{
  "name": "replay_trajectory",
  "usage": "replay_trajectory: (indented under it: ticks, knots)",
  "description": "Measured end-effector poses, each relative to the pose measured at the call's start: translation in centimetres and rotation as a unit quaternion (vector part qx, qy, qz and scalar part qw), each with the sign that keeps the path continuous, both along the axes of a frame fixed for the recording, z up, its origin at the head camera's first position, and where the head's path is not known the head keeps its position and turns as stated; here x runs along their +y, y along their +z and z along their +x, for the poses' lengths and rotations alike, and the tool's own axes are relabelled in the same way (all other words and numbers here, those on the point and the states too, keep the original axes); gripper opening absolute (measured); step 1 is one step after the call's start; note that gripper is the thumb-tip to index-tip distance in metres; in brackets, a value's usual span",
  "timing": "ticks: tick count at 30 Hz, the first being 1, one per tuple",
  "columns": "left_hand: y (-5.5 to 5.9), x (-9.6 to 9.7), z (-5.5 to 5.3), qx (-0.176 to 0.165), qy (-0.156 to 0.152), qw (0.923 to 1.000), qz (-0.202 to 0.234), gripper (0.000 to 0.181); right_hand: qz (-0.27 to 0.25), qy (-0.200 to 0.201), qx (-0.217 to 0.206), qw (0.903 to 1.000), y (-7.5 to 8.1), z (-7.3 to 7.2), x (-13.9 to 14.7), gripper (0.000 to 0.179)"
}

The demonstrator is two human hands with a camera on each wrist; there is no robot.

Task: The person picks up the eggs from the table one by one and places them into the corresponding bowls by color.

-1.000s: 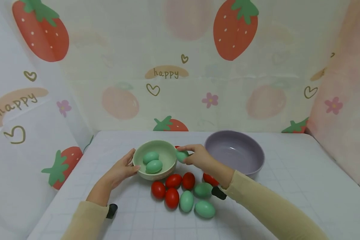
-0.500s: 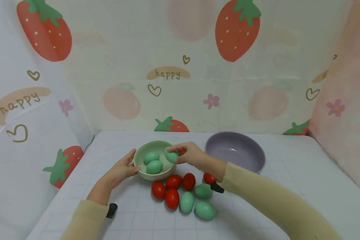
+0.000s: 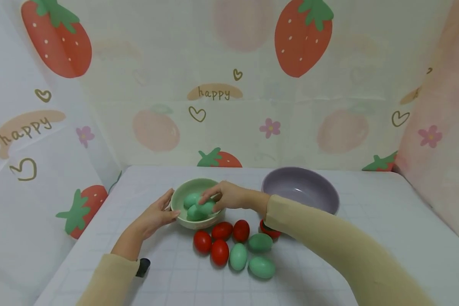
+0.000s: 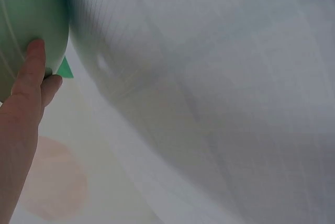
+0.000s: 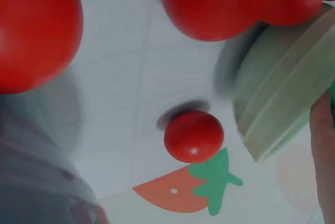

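My left hand (image 3: 151, 219) grips the left side of a light green bowl (image 3: 185, 187), thumb at the rim and fingers along the outside wall. In the left wrist view, fingers (image 4: 32, 69) lie against the bowl's outer wall (image 4: 39, 4). Inside the bowl, my right hand (image 3: 229, 196) pinches a green egg (image 3: 206, 208) between thumb and fingers. This egg is low, over two other green eggs, one behind (image 3: 191, 200) and one in front (image 3: 195, 213). The right wrist view catches only part of a finger at the bowl's rim.
Several red eggs (image 3: 219, 252) and green eggs (image 3: 262, 267) lie on the white tablecloth before the bowl. One red egg (image 5: 193, 136) lies apart in the right wrist view. A wide purple bowl (image 3: 302, 187) stands at the right, partly behind my right forearm.
My right hand has moved left and down with the green egg, from beside the green bowl's right rim to inside it. The left hand keeps its hold on the bowl.
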State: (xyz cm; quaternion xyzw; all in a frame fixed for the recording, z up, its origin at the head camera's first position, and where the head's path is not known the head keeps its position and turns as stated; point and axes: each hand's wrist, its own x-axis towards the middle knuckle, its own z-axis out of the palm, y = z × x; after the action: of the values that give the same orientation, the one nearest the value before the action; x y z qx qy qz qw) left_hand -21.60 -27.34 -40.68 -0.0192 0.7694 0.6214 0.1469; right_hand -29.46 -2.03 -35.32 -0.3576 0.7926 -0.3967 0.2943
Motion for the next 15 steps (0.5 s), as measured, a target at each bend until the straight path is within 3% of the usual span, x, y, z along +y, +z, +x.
replay_trajectory:
  ticks: [6, 15]
  knots:
    - [-0.2, 0.0, 0.1, -0.002, 0.000, 1.0000, 0.002, 0.087, 0.031, 0.053, 0.015, 0.9980, -1.0, -0.3, -1.0, 0.037]
    - [0.0, -0.2, -0.1, 0.006, -0.004, 1.0000, 0.001, 0.087, 0.063, 0.086, 0.051, 0.9930, -1.4, -0.6, -2.0, 0.037]
